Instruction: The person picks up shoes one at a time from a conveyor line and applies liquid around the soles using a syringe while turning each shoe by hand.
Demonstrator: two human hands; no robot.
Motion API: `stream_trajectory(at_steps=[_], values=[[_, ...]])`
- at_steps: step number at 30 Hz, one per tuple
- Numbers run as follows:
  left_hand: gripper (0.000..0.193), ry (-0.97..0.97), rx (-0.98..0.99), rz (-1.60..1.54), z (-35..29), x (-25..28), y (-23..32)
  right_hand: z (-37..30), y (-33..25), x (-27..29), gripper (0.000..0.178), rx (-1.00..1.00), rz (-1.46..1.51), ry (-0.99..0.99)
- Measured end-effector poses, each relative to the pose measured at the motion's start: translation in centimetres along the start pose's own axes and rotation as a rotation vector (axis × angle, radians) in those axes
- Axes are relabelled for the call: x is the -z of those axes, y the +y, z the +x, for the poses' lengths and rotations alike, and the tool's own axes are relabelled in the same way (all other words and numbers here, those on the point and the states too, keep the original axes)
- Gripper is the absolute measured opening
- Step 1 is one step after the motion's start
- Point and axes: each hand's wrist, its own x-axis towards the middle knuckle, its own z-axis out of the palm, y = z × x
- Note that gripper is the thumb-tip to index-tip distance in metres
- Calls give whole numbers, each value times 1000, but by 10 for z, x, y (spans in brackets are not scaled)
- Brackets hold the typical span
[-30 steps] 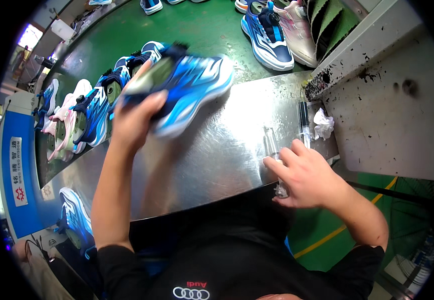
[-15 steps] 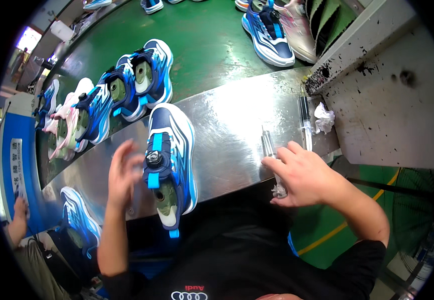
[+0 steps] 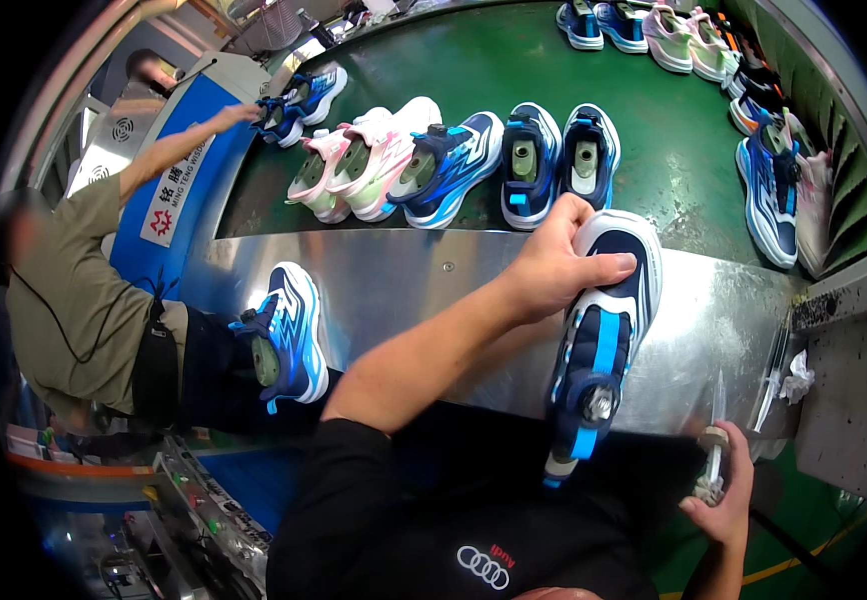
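Observation:
My left hand [image 3: 564, 255] is closed round the toe of a navy, white and bright-blue sneaker [image 3: 604, 350], thumb on top. The shoe is held over the metal bench edge, toe pointing away and heel toward me. A round dial sits on its tongue, with bright-blue strips above and below. Low at the right, my right hand [image 3: 729, 485] is closed round a clear, slim, syringe-like tool [image 3: 719, 400], its pointed tip facing away. Crumpled whitish material [image 3: 709, 488] shows in the same grip. The fingers partly hide the tool.
Several blue and pink sneakers [image 3: 454, 170] stand along the green table [image 3: 514, 60]; more line its right side. Another blue sneaker [image 3: 289, 335] is at the bench's left end. A syringe [image 3: 769, 390] and crumpled tissue [image 3: 799, 378] lie right. A co-worker [image 3: 84, 290] reaches toward shoes at left.
My left hand, empty before, has taken hold of the sneaker by its toe. My right hand has closed round the syringe-like tool. The view has swung left, showing more of the co-worker.

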Motion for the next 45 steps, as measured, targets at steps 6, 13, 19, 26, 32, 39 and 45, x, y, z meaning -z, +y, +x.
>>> stream_trajectory(at_steps=[6,13,19,26,32,39,45], values=[[57,9,-200,-509,-24,18,-4,21,-33,-4,116,83,560,-63],[64,-94,-287,-448,-39,34,-18,74,-92,-34,98,390,875,-302],[65,-184,-313,-406,-47,33,-20,95,-111,-51,78,321,946,-434],[65,-227,-393,-358,-51,30,-18,105,-116,-59,78,302,950,-493],[64,-246,-402,-291,-52,31,-12,108,-113,-63,78,291,943,-478],[64,-198,-392,-328,-53,30,-14,105,-113,-61,77,312,889,-475],[64,-152,-279,-429,-55,29,-14,103,-106,-62,78,349,872,-442]])
